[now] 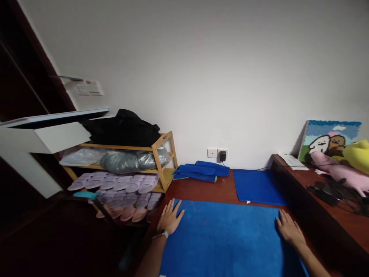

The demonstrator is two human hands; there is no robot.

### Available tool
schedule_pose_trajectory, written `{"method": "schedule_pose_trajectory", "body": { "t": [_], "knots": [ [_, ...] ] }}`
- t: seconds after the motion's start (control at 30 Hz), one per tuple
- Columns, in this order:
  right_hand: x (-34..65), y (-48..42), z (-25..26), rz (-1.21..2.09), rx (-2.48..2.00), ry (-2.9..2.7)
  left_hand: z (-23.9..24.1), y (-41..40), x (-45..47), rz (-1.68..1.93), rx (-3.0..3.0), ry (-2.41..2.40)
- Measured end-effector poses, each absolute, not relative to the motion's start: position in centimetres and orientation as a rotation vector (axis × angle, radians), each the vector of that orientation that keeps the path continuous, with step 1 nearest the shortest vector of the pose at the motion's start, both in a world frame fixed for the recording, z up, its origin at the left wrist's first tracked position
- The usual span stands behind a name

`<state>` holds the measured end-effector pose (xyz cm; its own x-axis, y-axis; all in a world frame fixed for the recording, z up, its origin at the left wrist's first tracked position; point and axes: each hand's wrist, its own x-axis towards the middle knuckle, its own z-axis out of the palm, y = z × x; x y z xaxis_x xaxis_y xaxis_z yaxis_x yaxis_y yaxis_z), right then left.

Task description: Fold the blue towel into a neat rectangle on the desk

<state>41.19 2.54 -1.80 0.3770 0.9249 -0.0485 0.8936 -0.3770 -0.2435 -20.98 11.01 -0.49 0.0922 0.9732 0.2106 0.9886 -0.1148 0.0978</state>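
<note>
A large blue towel [227, 238] lies spread flat on a dark red wooden surface [207, 190] in front of me. My left hand [170, 217] rests flat on its far left corner, fingers stretched out. A watch sits on that wrist. My right hand [288, 229] lies flat on the towel's far right edge, fingers spread. Neither hand holds anything. A second blue towel [258, 186] lies flat beyond, and a pile of folded blue towels [200, 171] sits against the wall.
A wooden rack [161, 161] at the left holds several purple and pink slippers [127, 188], bagged items and a black bag [123, 129]. A wall socket with a black charger [222, 156] is behind the towels. A raised wooden ledge [331, 200] at the right carries plush toys [343, 169], cables and a picture.
</note>
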Motion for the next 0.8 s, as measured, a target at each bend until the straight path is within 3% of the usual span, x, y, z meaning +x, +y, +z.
{"method": "schedule_pose_trajectory", "body": {
  "t": [0.2,0.4,0.5,0.63,0.8],
  "knots": [
    [30.7,3.9,1.4,-0.010,-2.312,-1.712,-0.6,10.8,-21.2,-0.375,-2.274,-2.050],
    [5.7,3.8,3.4,0.342,-1.705,-2.156,-0.6,10.6,-21.1,-0.381,-2.268,-2.048],
    [-0.4,4.1,3.6,0.473,-1.553,-2.263,-0.8,10.7,-21.1,-0.383,-2.264,-2.043],
    [3.7,5.1,2.8,0.477,-1.754,-2.223,-1.1,10.9,-21.2,-0.402,-2.266,-2.037],
    [22.0,4.6,-0.1,0.329,-2.079,-1.967,-1.1,11.0,-21.3,-0.407,-2.259,-2.015]
  ]
}}
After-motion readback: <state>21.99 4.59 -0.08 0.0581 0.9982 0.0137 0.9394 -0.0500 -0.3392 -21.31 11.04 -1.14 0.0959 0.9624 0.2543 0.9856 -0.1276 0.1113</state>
